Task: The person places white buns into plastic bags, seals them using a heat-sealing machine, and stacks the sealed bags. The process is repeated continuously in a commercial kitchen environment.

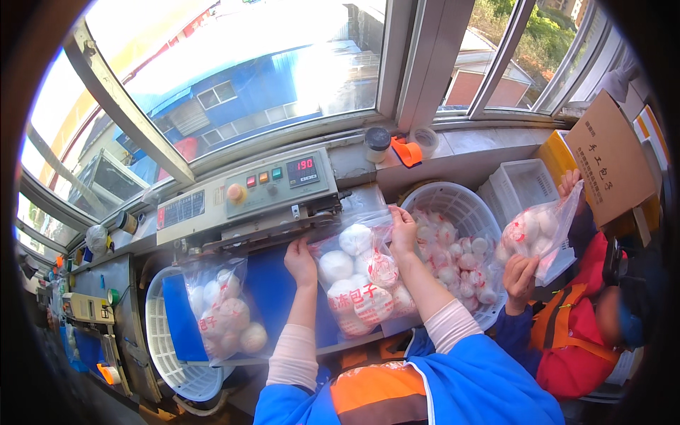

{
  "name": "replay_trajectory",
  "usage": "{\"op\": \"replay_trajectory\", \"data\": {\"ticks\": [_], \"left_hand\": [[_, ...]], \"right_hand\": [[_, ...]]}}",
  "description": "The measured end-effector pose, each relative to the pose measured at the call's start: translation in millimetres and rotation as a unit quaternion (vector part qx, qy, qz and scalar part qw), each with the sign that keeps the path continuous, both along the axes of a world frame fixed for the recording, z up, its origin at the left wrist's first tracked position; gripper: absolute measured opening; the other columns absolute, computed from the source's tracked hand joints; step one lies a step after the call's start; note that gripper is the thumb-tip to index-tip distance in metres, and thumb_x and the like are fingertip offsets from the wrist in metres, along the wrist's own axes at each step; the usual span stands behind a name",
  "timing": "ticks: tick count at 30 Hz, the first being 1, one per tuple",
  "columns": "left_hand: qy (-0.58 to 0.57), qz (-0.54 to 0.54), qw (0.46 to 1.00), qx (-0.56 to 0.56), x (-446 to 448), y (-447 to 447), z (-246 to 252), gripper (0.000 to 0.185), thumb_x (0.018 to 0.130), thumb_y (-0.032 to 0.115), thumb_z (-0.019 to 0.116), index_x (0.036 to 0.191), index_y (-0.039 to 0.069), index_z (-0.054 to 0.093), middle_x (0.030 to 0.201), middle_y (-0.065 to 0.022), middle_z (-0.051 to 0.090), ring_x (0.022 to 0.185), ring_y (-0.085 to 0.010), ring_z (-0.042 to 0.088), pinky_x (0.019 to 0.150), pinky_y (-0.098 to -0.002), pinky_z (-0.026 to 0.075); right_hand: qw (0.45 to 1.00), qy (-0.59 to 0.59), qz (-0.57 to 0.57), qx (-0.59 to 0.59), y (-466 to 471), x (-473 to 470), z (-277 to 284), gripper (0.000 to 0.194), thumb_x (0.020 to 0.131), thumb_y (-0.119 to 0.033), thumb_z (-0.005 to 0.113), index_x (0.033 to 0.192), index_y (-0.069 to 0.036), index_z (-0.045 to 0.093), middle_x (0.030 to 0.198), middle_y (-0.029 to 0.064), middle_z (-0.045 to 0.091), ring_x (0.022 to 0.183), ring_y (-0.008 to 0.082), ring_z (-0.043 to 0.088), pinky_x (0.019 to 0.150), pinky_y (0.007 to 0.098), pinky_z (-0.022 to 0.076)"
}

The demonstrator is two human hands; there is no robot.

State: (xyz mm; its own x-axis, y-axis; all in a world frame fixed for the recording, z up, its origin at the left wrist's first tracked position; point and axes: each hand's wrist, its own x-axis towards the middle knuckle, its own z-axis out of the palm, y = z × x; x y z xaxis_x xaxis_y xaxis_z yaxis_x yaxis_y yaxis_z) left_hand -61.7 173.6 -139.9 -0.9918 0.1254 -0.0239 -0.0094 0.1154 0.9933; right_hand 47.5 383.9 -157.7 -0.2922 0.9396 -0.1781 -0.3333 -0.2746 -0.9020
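Both my hands pinch the upper edge of a clear plastic bag of white buns (358,287), printed in red, on the blue conveyor belt. My left hand (300,263) grips the top left corner, my right hand (402,231) the top right. The bag's mouth lies close to the band sealing machine (249,194), whose display is lit red. Further left, another bag of buns (226,313) rests on the blue belt (276,287), its top edge at the sealer. Whether that bag is sealed cannot be told.
At right, a co-worker (574,319) holds a bag of buns (531,228) above a white basket (446,194) full of bagged buns. A second white basket (186,382) stands under the belt's left end. A tape dispenser (406,152), a jar (377,144) and a cardboard box (611,159) are beyond.
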Motion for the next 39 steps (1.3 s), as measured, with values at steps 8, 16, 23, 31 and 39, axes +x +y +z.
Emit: {"op": "replay_trajectory", "data": {"ticks": [8, 16, 23, 31, 39], "left_hand": [[-0.002, 0.0, 0.999, -0.036, -9, -22, 11, 0.019, 0.095, 0.011, 0.055, 0.097, -0.002, 0.068, 0.061, -0.0064, 0.061, 0.049, -0.0125, 0.056, 0.047, -0.029, 0.045], [0.026, 0.006, 0.996, -0.081, -23, -50, 16, 0.019, 0.096, 0.012, 0.055, 0.095, -0.003, 0.067, 0.059, -0.0053, 0.059, 0.048, -0.0109, 0.055, 0.046, -0.0275, 0.043], [0.027, 0.02, 0.997, -0.073, -32, -73, 17, 0.019, 0.096, 0.013, 0.058, 0.095, -0.003, 0.067, 0.059, -0.0029, 0.059, 0.049, -0.0091, 0.054, 0.047, -0.0261, 0.044], [0.079, 0.049, 0.989, -0.111, -40, -109, 14, 0.02, 0.098, 0.014, 0.054, 0.106, -0.002, 0.064, 0.076, -0.0061, 0.064, 0.058, -0.0101, 0.055, 0.057, -0.0248, 0.045], [0.077, -0.14, 0.987, 0.015, 10, -69, 127, 0.016, 0.1, 0.014, 0.053, 0.109, 0.004, 0.062, 0.076, 0.0044, 0.052, 0.063, -0.0019, 0.042, 0.054, -0.0188, 0.035]], "right_hand": [[0.994, -0.088, 0.039, 0.053, -9, -5, 7, 0.014, 0.09, -0.015, 0.07, 0.094, -0.002, 0.073, 0.08, -0.0033, 0.065, 0.068, 0.0031, 0.051, 0.062, 0.0204, 0.0402], [0.974, -0.118, 0.19, -0.038, -10, -5, 35, 0.011, 0.085, -0.019, 0.075, 0.087, -0.008, 0.071, 0.068, -0.0062, 0.06, 0.052, 0.0017, 0.048, 0.048, 0.0183, 0.0371], [0.951, -0.155, 0.265, -0.027, -8, -12, 42, 0.016, 0.083, -0.022, 0.078, 0.081, -0.009, 0.068, 0.06, -0.005, 0.056, 0.047, 0.0033, 0.047, 0.044, 0.0193, 0.0356], [0.987, -0.076, 0.094, 0.108, -48, 54, 49, 0.013, 0.096, -0.015, 0.061, 0.093, -0.004, 0.065, 0.067, -0.0027, 0.055, 0.054, 0.0047, 0.047, 0.05, 0.0205, 0.0383], [0.893, -0.266, -0.044, 0.359, -151, 278, 67, 0.029, 0.079, 0.0, 0.069, 0.099, -0.005, 0.049, 0.095, 0.0061, 0.048, 0.084, 0.0155, 0.047, 0.082, 0.0292, 0.0408]]}}
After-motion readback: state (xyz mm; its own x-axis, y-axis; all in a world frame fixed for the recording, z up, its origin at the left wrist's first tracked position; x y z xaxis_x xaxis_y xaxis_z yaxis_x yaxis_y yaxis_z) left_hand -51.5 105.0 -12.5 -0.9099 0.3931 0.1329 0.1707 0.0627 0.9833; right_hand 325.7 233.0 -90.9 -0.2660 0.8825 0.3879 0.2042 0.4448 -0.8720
